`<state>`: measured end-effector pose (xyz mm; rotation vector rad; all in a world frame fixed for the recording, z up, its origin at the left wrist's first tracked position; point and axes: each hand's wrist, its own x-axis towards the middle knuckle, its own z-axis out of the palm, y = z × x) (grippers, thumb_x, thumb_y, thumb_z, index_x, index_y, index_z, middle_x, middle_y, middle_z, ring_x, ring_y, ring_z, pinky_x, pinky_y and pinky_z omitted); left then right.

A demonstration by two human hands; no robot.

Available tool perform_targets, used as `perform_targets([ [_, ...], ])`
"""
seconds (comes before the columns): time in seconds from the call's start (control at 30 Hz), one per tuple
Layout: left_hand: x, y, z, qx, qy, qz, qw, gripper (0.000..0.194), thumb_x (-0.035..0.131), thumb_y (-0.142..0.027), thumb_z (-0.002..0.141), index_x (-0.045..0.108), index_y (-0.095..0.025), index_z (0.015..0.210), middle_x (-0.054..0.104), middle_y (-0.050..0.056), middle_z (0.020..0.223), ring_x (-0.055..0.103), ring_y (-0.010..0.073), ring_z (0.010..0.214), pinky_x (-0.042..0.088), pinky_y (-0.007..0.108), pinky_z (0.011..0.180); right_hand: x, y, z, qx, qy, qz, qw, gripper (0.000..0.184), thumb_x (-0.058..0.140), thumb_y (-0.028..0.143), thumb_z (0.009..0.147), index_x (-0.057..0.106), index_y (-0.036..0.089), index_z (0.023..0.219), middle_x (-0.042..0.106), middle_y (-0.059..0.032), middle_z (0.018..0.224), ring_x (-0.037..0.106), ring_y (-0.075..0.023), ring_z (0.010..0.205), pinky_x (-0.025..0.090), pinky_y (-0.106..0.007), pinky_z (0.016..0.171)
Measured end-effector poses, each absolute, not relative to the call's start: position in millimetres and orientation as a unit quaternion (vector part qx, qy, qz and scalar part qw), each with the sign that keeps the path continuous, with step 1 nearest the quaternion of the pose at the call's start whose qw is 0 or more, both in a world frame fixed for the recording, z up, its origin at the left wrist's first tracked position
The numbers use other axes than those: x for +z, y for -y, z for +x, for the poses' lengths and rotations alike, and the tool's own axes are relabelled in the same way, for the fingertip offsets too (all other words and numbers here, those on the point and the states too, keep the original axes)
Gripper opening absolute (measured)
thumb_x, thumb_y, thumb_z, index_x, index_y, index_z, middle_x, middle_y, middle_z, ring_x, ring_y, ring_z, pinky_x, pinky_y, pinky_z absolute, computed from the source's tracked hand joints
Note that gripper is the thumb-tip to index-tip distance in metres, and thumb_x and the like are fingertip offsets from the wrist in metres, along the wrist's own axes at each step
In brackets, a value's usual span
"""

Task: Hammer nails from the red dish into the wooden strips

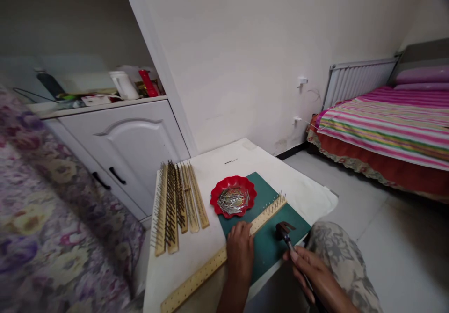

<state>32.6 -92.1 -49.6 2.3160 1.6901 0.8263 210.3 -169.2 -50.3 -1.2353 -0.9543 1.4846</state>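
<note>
While the pale strip [268, 214] lies diagonally across the green mat [264, 252] and seemingly runs on beneath the left hand [240, 250] onto the desk [217, 168], upright nails [275, 204] stand only toward its far end, so a nail-setting stage looks partway through. The left hand bends its fingers over the strip near the last standing nails; whether they pinch it, merely press it or also hold a nail, I cannot tell. The right hand [310, 273] grips the claw hammer [282, 231] by its handle, the head over the mat beside the strip, apart from the nails. As I judge it, any further blow calls for a nail seated upright in a hole and fingers well away from the hammer's path. Beside the strip, the red dish [214, 198] holds loose nails, and farther left several studded strips [170, 210] lie side by side. The covered stretch of strip, the left thumb and the hammer's striking face are hard to make out; both forearms are cut off at the lower edge.
</note>
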Motion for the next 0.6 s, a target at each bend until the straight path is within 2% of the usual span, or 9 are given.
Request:
perform_targets([
  [0.23, -51.9, 107.6, 12.1, 0.289, -0.54, 0.785, 0.088, 0.027, 0.043, -0.014, 0.082, 0.061, -0.018, 0.102, 0.062, 0.008, 0.104, 0.055, 0.0221, 0.095, 0.045, 0.038, 0.083, -53.9, 187.4, 207.7, 0.634, 0.395, -0.505, 0.432, 0.052, 0.048, 0.068, 0.073, 0.053, 0.017, 0.082, 0.04, 0.0115, 0.04, 0.024, -0.0031, 0.027, 0.014, -0.016, 0.029],
  [0.43, -51.9, 118.2, 2.6, 0.294, -0.53, 0.788, 0.107, 0.026, 0.044, -0.016, 0.082, 0.061, -0.019, 0.102, 0.062, 0.008, 0.104, 0.056, 0.0217, 0.097, 0.045, 0.039, 0.084, -51.5, 197.1, 200.1, 0.614, 0.386, -0.535, 0.434, 0.05, 0.056, 0.067, 0.07, 0.06, 0.018, 0.08, 0.04, 0.0091, 0.041, 0.033, -0.0074, 0.037, 0.026, -0.018, 0.04],
  [0.6, -38.1, 117.4, -0.6, 0.294, -0.525, 0.792, 0.102, 0.026, 0.05, -0.018, 0.08, 0.059, -0.02, 0.104, 0.061, 0.008, 0.104, 0.055, 0.0214, 0.097, 0.045, 0.037, 0.084, -60.6, 193.4, 201.0, 0.656, 0.396, -0.506, 0.397, 0.056, 0.052, 0.072, 0.067, 0.057, 0.017, 0.074, 0.034, 0.01, 0.043, 0.023, -0.0062, 0.04, 0.015, -0.018, 0.039],
])
